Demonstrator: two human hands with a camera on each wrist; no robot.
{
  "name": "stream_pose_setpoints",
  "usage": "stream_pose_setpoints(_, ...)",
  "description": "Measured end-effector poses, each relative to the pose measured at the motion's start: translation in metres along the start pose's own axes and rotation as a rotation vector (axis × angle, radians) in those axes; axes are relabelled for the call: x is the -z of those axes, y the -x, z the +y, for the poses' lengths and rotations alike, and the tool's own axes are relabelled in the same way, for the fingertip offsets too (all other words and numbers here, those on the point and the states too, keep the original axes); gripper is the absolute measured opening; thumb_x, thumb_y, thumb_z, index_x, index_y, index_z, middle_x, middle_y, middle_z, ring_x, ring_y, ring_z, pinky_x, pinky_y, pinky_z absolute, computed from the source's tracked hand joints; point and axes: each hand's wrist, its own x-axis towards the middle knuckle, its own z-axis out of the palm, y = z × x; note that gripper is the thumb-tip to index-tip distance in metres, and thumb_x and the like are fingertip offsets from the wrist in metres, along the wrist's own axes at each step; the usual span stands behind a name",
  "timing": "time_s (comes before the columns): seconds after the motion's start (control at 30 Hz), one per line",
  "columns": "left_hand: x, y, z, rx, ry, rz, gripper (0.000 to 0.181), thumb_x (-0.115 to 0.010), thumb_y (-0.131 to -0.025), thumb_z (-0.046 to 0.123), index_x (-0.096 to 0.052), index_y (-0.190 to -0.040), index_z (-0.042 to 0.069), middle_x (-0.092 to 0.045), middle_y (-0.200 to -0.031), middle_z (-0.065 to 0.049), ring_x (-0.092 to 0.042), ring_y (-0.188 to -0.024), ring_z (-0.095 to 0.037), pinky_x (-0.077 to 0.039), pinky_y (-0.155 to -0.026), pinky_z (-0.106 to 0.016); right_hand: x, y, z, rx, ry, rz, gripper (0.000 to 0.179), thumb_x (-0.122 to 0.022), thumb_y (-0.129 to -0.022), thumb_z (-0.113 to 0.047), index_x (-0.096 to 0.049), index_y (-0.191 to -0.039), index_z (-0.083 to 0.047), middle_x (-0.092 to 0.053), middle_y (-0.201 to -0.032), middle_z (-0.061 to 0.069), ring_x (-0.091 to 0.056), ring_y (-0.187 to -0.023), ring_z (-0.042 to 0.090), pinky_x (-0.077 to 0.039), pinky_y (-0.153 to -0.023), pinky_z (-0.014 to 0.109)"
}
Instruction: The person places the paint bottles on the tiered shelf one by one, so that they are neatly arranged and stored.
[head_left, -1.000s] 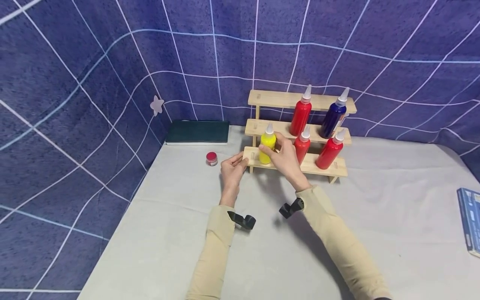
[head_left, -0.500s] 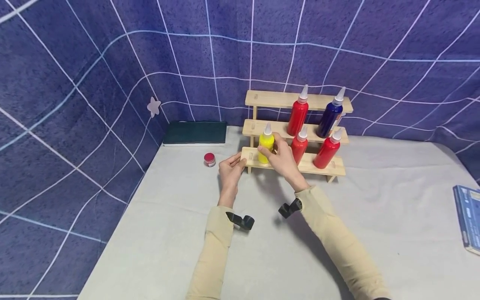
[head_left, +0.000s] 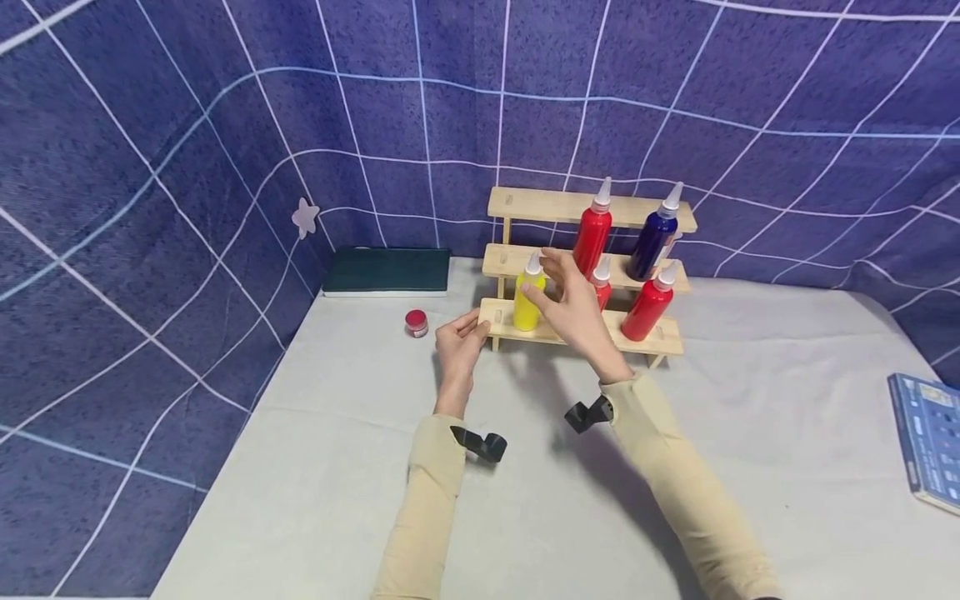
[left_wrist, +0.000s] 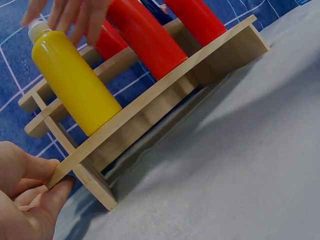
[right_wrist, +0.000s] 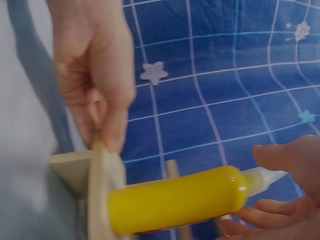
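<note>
A three-tier wooden shelf rack (head_left: 551, 202) stands on the cloth-covered table. My left hand (head_left: 456, 354) pinches the left end of its lowest tier between thumb and fingers, as the left wrist view shows. On that tier a yellow squeeze bottle (head_left: 527, 304) with a pointed white cap stands upright. My right hand (head_left: 576, 310) is just right of it, thumb and fingers spread apart around the cap's level. The right wrist view shows a gap between those fingers and the bottle's body. Two red bottles (head_left: 648, 312) share the lowest tier, one partly hidden behind my right hand.
On the middle tier are another red bottle (head_left: 592, 237) and a dark blue bottle (head_left: 654, 246). Left of the rack sit a small red-lidded jar (head_left: 416, 322) and a dark green book (head_left: 386, 271). A blue book (head_left: 930, 437) lies at the right. A blue curtain (head_left: 360, 108) hangs behind.
My right hand has let go of the yellow bottle and drawn slightly right, its fingers spreading. The bottle stays on the lowest tier. My left hand keeps its hold on the rack.
</note>
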Motion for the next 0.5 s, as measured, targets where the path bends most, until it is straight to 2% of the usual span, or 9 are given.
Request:
stream_pose_setpoints(0.23,0.004,-0.002,0.000,0.003,-0.021,0.001,0.035,-0.066,-0.088,-0.004,-0.064,-0.123,-0.006,-0.065,-0.121,-0.025,-0.064,-0.111,-0.029,-0.056,-0.091,-0.030,0.021,0.009,-0.031,0.034,-0.108,-0.038,0.058,-0.065,-0.095,-0.020,-0.041,-0.145,-0.007,-0.049,-0.146,0.012,-0.043,-0.136,0.026,-0.034,-0.116,0.045)
stream_pose_setpoints(0.4,0.011,-0.004,0.003,-0.011,-0.019,0.017,0.035,-0.066,-0.087,-0.004,-0.064,-0.122,-0.006,-0.065,-0.120,-0.024,-0.064,-0.111,-0.028,-0.056,-0.091,-0.029,0.036,0.015,-0.054,0.145,-0.141,-0.021,0.055,-0.064,-0.095,-0.014,-0.042,-0.145,-0.005,-0.049,-0.145,0.012,-0.045,-0.135,0.023,-0.035,-0.116,0.041)
stream_pose_setpoints(0.5,0.014,-0.004,0.003,-0.023,-0.034,0.026,0.034,-0.067,-0.087,-0.004,-0.065,-0.121,-0.007,-0.065,-0.119,-0.025,-0.064,-0.111,-0.029,-0.056,-0.092,-0.029,0.047,0.019,-0.060,0.197,-0.217,0.025,0.053,-0.062,-0.095,-0.007,-0.043,-0.144,-0.003,-0.050,-0.144,0.014,-0.047,-0.133,0.024,-0.036,-0.115,0.040)
